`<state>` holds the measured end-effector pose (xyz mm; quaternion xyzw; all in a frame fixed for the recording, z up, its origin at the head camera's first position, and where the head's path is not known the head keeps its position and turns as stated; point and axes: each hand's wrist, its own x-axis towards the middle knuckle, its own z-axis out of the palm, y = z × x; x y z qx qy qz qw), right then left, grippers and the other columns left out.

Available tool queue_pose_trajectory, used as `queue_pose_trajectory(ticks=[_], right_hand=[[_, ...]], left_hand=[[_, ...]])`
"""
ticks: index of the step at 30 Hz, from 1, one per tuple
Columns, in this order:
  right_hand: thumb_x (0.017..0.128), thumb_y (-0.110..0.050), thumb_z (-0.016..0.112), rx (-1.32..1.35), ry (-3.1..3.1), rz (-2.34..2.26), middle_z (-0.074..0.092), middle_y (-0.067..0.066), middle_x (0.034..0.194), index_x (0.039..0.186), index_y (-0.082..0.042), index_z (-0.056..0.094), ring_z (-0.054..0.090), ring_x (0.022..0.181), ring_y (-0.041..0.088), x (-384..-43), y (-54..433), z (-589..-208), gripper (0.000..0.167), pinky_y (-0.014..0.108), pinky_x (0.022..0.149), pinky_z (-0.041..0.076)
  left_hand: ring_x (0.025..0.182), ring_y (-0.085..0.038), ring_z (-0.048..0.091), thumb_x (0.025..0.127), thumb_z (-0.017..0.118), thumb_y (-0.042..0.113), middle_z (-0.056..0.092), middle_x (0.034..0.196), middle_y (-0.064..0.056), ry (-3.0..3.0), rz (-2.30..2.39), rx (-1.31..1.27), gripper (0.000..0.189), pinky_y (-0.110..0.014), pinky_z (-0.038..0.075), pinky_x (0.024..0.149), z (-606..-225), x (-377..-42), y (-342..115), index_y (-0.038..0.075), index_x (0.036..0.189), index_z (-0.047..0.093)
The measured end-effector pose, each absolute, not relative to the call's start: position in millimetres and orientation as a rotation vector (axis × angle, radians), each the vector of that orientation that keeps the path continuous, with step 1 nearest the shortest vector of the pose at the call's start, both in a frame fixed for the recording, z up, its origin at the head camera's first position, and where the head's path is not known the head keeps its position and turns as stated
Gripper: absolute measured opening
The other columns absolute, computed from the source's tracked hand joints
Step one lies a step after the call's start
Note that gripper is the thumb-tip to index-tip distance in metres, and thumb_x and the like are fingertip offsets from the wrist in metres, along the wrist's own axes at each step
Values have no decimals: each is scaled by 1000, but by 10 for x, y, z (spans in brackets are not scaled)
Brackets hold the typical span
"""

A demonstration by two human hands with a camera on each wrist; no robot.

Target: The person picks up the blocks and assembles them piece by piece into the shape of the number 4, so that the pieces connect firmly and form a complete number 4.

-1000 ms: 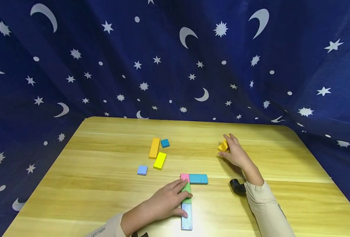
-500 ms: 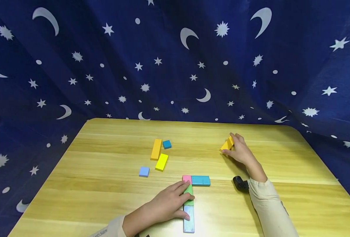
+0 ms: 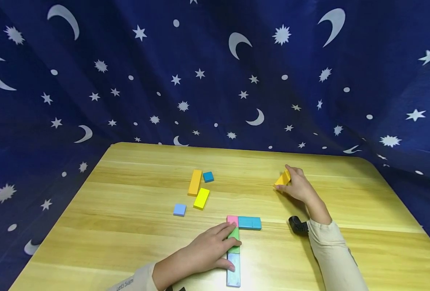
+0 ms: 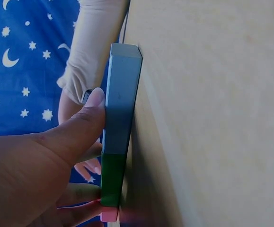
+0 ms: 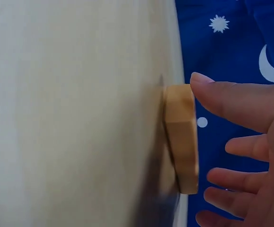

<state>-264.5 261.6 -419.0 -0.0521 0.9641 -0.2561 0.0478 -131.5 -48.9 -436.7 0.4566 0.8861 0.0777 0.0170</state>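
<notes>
My left hand lies across a column of flat blocks. Its thumb touches the light blue block, and the other fingers rest over the green block and the pink block, hiding part of them. A teal block joins the pink one on its right. At the table's right, my right hand is spread beside an orange block. In the right wrist view, the thumb reaches one end of this orange block, while the other fingers stand apart from it.
Left of centre lie a long orange block, a yellow block, a small blue block and a periwinkle block. A dark blue curtain with moons and stars stands behind the wooden table.
The head view has shifted slightly. My right hand has edged rightward relative to the orange block, so more of the block shows. The left hand stays on the column.
</notes>
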Motion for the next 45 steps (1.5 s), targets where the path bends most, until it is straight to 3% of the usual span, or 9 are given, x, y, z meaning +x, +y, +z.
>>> queue_pose_trajectory(ticks=[6,16,22,31,45], right_hand=[[83,-24,65,-176,2924,-696,27,38,132,139,8,24,38,114,51,-2634,2600,-4270,77,60,93,35],[82,-19,66,-383,2964,-627,39,35,132,129,10,42,32,121,52,-2599,2421,-4220,60,60,100,27],[81,-17,67,-489,2957,-620,38,34,133,120,8,51,29,123,54,-2548,2285,-4210,49,60,102,24],[79,-19,69,-573,3040,-481,57,25,111,106,5,60,52,102,44,-2446,2191,-4152,37,54,89,39],[86,-11,60,-889,2885,-435,49,27,128,119,4,56,44,118,44,-2260,1841,-4107,37,57,98,33]], left_hand=[[130,-26,38,80,49,59,42,139,-13,2748,236,1405,54,-34,35,105,-4366,-1304,-485,24,122,53],[131,-26,37,80,49,59,41,140,-12,2747,232,1392,55,-34,34,105,-4365,-1329,-482,25,122,53],[131,-26,38,80,49,59,42,140,-12,2741,226,1385,55,-34,34,105,-4348,-1333,-478,25,123,53],[131,-26,37,80,49,60,41,141,-13,2734,204,1393,56,-34,33,106,-4344,-1353,-478,24,123,53],[131,-26,36,80,48,59,41,140,-13,2724,234,1394,56,-34,33,106,-4357,-1376,-485,23,122,53]])
